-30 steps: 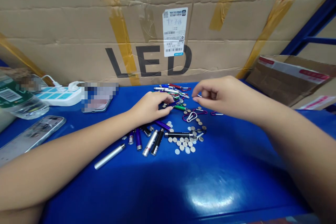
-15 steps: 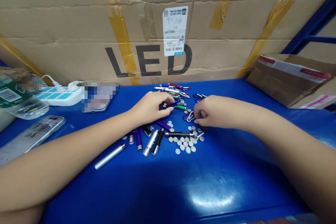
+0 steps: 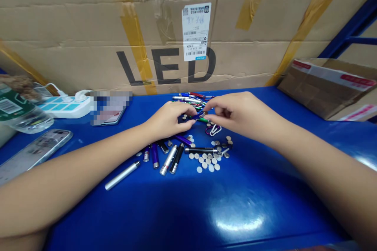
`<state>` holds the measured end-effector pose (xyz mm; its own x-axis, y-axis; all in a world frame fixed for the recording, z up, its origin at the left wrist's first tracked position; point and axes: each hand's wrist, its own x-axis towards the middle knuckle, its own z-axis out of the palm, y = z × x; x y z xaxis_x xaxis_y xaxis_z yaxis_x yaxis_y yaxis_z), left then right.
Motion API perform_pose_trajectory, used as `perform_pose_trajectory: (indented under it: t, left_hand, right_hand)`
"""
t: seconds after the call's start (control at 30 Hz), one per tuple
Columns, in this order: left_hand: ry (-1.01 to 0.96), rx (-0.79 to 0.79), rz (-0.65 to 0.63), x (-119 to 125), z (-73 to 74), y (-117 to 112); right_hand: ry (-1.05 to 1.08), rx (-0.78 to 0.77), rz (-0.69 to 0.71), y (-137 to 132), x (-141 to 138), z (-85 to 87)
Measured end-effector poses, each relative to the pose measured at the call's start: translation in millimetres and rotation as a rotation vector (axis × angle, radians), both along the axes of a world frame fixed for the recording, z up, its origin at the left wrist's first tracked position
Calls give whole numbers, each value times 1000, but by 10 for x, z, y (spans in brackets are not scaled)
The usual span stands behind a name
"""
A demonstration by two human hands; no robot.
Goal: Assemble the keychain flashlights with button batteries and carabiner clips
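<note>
Now pinching a blue tube (image 3: 198,116) in left hand (image 3: 169,120), apparently working its right end with right hand (image 3: 237,110) of uncertain grip, likely needing steadiness.

Passage is afforded over the blue tabletop (image 3: 182,208) in front of the pale discs (image 3: 204,165). Between left hand (image 3: 171,119) and right hand (image 3: 240,111), the gap is occupied by a blue tube (image 3: 198,117). Rearward travel is blocked by the large carton (image 3: 79,23).
</note>
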<state>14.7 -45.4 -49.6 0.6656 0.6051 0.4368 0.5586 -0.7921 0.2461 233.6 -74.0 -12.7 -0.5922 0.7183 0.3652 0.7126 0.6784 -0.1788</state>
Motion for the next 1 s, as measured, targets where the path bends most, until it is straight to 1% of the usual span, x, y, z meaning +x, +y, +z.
perform_pose_trajectory:
  t: [0.1, 0.2, 0.27, 0.3, 0.37, 0.43, 0.47, 0.57, 0.67, 0.73, 0.87, 1.0]
  left_hand:
    - [-4, 0, 0, -2, 0, -2]
    - [-19, -1, 7, -7, -12, 5]
    - [-32, -1, 7, -8, -23, 12]
    - [-37, 1, 6, -9, -27, 15]
    - [-44, -1, 6, -9, -30, 17]
    - [-44, -5, 11, -10, -28, 14]
    - [-43, -6, 15, -11, -25, 11]
    - [-31, -2, 18, -15, -19, 5]
    - [-17, 1, 15, -15, -19, 7]
    - [-13, -1, 17, -14, -22, 11]
    - [-10, -6, 22, -15, -31, 18]
    - [-7, 4, 17, -16, -35, 17]
  right_hand:
    - [15, -4, -26, 4, 18, 6]
    - [36, -2, -44, 1, 59, 50]
    - [1, -34, -51, -2, 98, 90]
    - [-39, -76, -47, -2, 117, 106]
    - [-133, -206, -18, 2, 146, 117]
    - [-195, -325, 41, 9, 152, 98]
    - [-209, -356, 76, 10, 145, 83]
    - [-220, -340, 136, -7, 99, 48]
    - [-219, -284, 99, -42, 64, 53]
    - [-228, -281, 91, -53, 66, 58]
    - [-300, -370, 137, -28, 95, 18]
    - [-330, -427, 145, -4, 79, -26]
